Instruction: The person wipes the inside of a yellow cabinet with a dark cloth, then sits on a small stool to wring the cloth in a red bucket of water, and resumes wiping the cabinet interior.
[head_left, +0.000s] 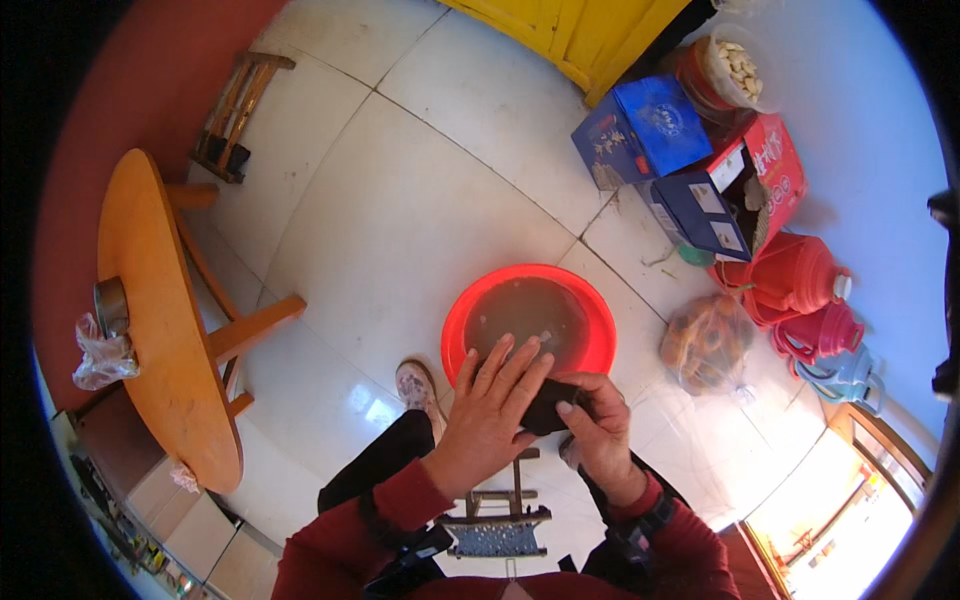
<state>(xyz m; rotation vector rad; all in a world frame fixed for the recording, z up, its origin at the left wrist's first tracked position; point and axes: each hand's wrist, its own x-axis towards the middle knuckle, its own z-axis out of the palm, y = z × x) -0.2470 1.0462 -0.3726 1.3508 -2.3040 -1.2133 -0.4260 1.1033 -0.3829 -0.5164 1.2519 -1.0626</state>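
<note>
A red plastic basin (455, 330) of murky water stands on the tiled floor before me. Over its near edge, my right hand (600, 427) pinches a dark, wet-looking piece (550, 409), probably cloth, between thumb and fingers. My left hand (499, 405) lies partly over the same dark piece, palm down, with its fingers stretched towards the water; whether it grips the piece cannot be told. Part of the dark piece is hidden beneath the left hand.
An orange wooden table (165, 330) is on the left, and a small stool (240, 112) lies farther off. Cardboard boxes (641, 135), a plastic bag of orange-brown items (707, 345) and several thermos flasks (802, 274) line the right wall. A woven-seat stool (495, 538) is below me.
</note>
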